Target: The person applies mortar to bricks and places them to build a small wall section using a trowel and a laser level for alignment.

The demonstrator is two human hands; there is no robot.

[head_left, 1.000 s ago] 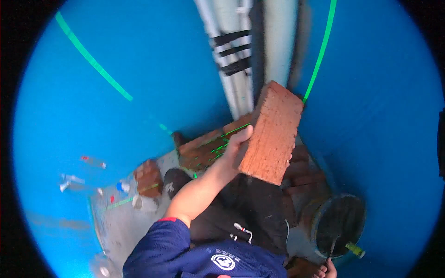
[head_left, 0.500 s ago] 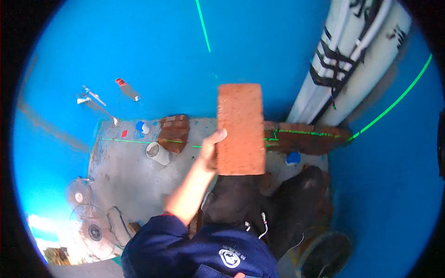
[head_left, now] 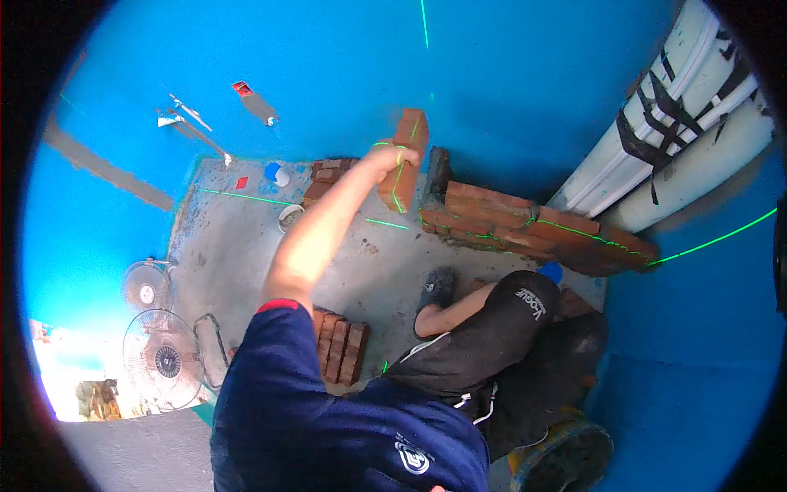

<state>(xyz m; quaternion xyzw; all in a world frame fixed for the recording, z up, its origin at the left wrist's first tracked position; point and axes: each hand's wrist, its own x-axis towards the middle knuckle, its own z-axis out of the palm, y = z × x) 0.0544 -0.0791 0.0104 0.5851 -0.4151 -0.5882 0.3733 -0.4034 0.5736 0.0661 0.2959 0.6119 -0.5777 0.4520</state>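
My left hand (head_left: 390,159), at the end of an outstretched arm, is closed round a reddish-brown brick (head_left: 400,189). The brick is held off the floor, tilted, with a green light line running down it. Just right of it stands a low brick wall (head_left: 525,225) with several courses. At the wall's near-left end rises a dark, rough upright piece (head_left: 438,168), which looks coated with mortar. Behind my forearm, a pile of bricks (head_left: 332,170) is partly hidden. My right hand is out of view.
A brick stack (head_left: 340,348) sits beside my legs. A white container (head_left: 291,217) and a blue-and-white one (head_left: 277,174) stand on the grey floor. Two fans (head_left: 168,361) are at left, a mortar-stained bucket (head_left: 566,459) lower right. Long white wrapped bundles (head_left: 672,123) lean against the blue wall.
My left hand has carried the brick forward, away from my body, and turned it so that a narrow side shows. The view has shifted, bringing my leg and the brick stack into sight.
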